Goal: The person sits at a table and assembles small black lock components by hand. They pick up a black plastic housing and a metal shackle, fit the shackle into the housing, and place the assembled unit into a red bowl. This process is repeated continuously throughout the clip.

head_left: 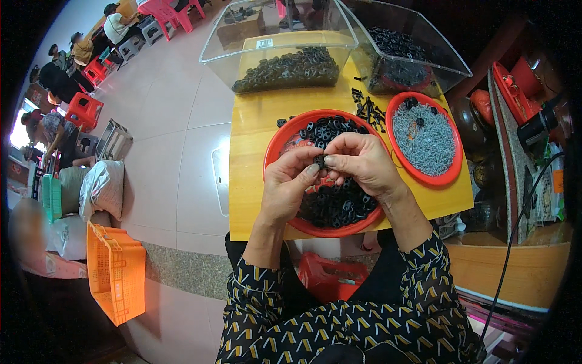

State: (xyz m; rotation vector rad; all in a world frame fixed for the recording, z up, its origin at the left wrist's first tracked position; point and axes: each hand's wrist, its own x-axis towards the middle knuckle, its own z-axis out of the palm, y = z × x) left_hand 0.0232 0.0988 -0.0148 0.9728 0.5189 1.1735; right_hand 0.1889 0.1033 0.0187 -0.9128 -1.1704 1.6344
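Head view: left hand [285, 183] and right hand [367, 168] pinch a small black plastic piece [319, 161] between their fingers [300, 156], apparently steadying it from both sides; it sits above the round red tray [273, 142], probably so drops land inside. The smaller red tray [433, 179] of silvery metal fasteners [424, 144] adjoins it on the yellow tabletop [247, 176], presumably for easy reach.

Exposure's decent over your yellow table [244, 194]; the window [25, 108] at far left blows out white. You've got glare on the floor [197, 164] just left of the table. Right side runs dim, near-left corner almost black. Your left hand [285, 185] and right hand [371, 165] look fairly sharp. Fisheye bends lines toward the rim, which drops to black. One smeared patch at left, detail lost.
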